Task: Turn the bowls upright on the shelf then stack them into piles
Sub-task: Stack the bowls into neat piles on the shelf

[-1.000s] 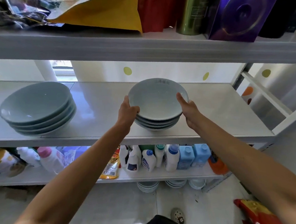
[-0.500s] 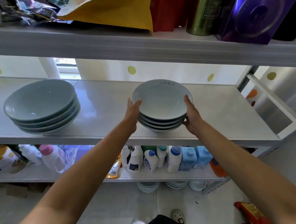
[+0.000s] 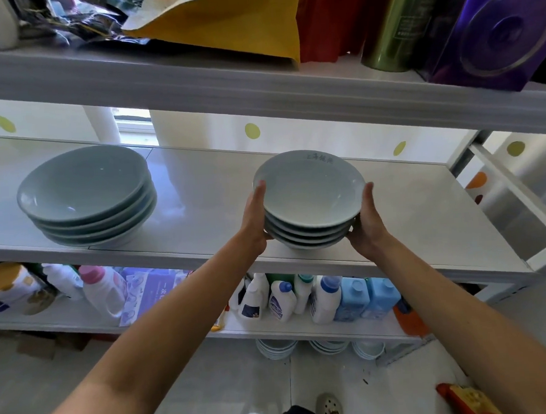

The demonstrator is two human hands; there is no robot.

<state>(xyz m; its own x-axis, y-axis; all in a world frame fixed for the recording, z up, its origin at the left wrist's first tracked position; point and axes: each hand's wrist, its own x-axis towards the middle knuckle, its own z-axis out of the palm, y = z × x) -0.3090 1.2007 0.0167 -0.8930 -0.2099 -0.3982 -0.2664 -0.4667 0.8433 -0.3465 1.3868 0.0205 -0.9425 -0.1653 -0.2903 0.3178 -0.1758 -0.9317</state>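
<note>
Glazed ceramic, judged heavy, slick and breakable: four-bowl pile point(image 3: 309, 198) at the near edge of the shelf point(image 3: 200, 195), right of centre. Its sides are cupped by left hand point(image 3: 253, 217) and right hand point(image 3: 368, 223), grip curled round the lower bowls. Support underneath advised.

Glossy ceramic bowls point(image 3: 309, 195) (smooth shelf point(image 3: 207, 191))

White shelf rack point(image 3: 200, 192) against a dotted wall, daylit from behind.
Rack had grey-white tiers; the middle tier was glossy and reflected the light. The white wall point(image 3: 308, 134) carried yellow-green dots point(image 3: 252, 131), with an orange dot point(image 3: 476, 180) at right. A small bright window point(image 3: 133, 121) showed upper left. The floor point(image 3: 212, 386) was pale grey tile.
</note>
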